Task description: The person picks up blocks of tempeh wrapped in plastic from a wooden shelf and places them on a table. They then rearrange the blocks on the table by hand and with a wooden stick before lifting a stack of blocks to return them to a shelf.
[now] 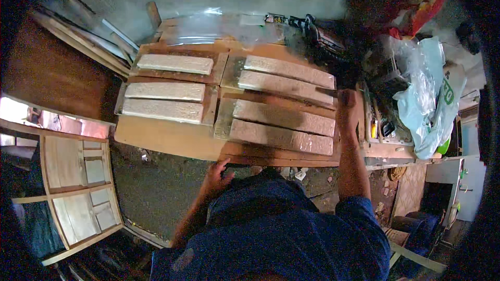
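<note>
Several long pale rectangular slabs with rough tops lie on thin boards across an orange-brown table (pixel 166 139). My right hand (pixel 348 105) is closed at the table's right side, beside the end of a slab (pixel 286 87) in the far right group. From it a thin, dark, blade-like tool (pixel 326 91) points left over that slab's end; its exact kind is too dim to make out. My left hand (pixel 216 178) hangs by the table's front edge, fingers apart and holding nothing. Nearest to it are a slab (pixel 162 110) at front left and another (pixel 281 136) at front right.
Clear plastic sheeting (pixel 205 34) covers the table's back. Pale plastic bags (pixel 424 93) and clutter crowd a surface on the right. Wooden strips (pixel 83 41) lean at far left, above a panelled wooden frame (pixel 73 187). Small debris (pixel 300 174) lies on the floor below the table.
</note>
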`<state>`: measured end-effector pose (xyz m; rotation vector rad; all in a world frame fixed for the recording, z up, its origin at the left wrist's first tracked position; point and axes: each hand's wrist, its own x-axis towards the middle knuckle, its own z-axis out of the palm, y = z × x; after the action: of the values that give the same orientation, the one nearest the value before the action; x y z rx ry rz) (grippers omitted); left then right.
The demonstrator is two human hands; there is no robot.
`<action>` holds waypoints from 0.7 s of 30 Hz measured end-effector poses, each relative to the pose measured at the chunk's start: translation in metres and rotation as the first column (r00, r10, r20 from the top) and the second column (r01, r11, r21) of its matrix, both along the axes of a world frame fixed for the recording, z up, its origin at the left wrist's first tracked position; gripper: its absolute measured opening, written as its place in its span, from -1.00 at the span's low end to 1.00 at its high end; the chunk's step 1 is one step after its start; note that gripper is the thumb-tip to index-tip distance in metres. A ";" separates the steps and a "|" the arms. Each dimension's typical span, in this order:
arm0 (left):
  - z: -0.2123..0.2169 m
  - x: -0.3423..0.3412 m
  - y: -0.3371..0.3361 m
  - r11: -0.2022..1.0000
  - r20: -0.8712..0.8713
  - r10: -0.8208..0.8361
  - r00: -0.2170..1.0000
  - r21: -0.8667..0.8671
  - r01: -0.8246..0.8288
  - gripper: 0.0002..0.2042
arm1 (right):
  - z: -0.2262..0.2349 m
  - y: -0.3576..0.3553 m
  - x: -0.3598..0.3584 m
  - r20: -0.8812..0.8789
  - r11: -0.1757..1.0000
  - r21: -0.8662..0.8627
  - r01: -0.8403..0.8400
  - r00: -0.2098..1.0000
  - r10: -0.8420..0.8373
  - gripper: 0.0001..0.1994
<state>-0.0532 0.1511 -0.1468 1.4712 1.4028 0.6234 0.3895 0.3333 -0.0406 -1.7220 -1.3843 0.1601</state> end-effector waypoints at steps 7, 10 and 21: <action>-0.008 0.006 -0.003 0.999 -0.022 -0.008 1.000 -0.048 0.007 -0.37 | 0.006 -0.015 0.014 0.031 0.998 -0.043 0.048 0.998 -0.047 -0.76; -0.006 0.011 -0.004 0.999 -0.003 -0.007 1.000 -0.054 0.007 -0.38 | -0.021 -0.007 0.043 0.138 0.994 -0.014 0.105 0.985 -0.102 -0.67; 0.000 0.012 0.000 0.998 -0.027 -0.025 0.999 -0.052 0.023 -0.38 | -0.020 -0.030 0.077 0.253 0.996 0.022 0.081 0.964 -0.084 -0.60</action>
<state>-0.0416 0.1514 -0.1471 1.4582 1.4102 0.5499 0.4667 0.3036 -0.0608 -1.8355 -1.4890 -0.1193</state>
